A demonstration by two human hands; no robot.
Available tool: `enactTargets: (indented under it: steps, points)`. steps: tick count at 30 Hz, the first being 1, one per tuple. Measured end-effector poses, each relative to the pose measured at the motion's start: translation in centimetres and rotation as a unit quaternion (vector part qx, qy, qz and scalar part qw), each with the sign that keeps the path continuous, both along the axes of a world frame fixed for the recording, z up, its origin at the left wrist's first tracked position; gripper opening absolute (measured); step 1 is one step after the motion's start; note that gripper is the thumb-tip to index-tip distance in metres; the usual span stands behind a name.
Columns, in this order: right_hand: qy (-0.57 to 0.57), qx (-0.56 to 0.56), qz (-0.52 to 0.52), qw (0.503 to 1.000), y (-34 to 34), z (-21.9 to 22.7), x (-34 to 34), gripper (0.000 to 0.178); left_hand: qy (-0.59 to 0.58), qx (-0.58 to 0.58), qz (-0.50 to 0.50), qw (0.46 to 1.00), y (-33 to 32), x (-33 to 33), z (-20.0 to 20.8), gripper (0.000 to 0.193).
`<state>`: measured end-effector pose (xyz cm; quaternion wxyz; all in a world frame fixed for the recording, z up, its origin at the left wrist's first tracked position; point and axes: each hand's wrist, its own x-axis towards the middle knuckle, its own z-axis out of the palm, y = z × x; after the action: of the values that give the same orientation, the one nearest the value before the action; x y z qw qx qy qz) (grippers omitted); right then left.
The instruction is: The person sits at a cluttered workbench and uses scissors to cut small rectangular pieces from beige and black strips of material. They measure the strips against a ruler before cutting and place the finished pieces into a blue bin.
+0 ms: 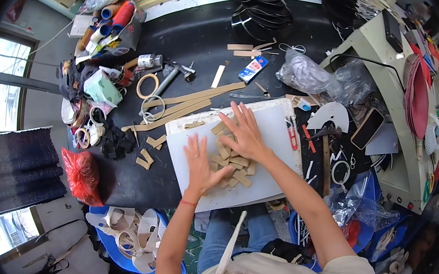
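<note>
Several short tan strips (242,177) lie in a loose pile on a white board (275,179) in front of me. On the pile's left side, my left hand (199,166) has its fingers spread, with the thumb over the strips. My right hand (245,134) reaches over the upper right of the pile, fingers stretched apart and nothing gripped. Both hands partly cover the pile, so some pieces beneath them are hidden. One more strip (194,124) lies apart near the board's top edge.
Long tan strips (184,108) lie beyond the board. Red-handled snips (292,134) rest at its right edge. A phone (367,128) and a sewing machine (394,172) stand at right. A red bag (81,175) is left; a blue basket (99,209) sits below.
</note>
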<state>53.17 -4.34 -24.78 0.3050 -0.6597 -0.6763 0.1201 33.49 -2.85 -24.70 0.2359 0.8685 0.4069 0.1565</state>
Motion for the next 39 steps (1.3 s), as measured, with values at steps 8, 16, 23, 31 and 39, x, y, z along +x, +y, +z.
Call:
enactTargets:
  steps: [8,16,23,31,39]
  points:
    - [-0.047,-0.054,0.075,0.995,-3.1,-1.3,-3.2,0.056,-0.009,0.001,-0.112,0.994,-0.2,-0.5,-2.0,0.103]
    - [-0.076,-0.079,0.045,0.993,-3.7,-1.3,-4.3,0.057,-0.102,-0.054,-0.129,0.985,0.6,-3.4,-0.6,0.097]
    - [-0.061,-0.096,-0.034,0.993,-5.9,-0.9,-4.2,0.050,-0.042,-0.058,-0.072,0.995,-6.7,-2.8,-0.8,0.104]
    - [-0.040,-0.042,-0.029,0.998,-5.2,-1.8,-9.6,0.044,-0.014,0.017,-0.051,0.998,-5.4,-5.1,-2.3,0.097]
    - [-0.005,0.010,0.049,0.999,1.5,-2.3,-25.9,0.040,-0.041,0.035,-0.028,0.998,0.3,-22.1,-4.2,0.091]
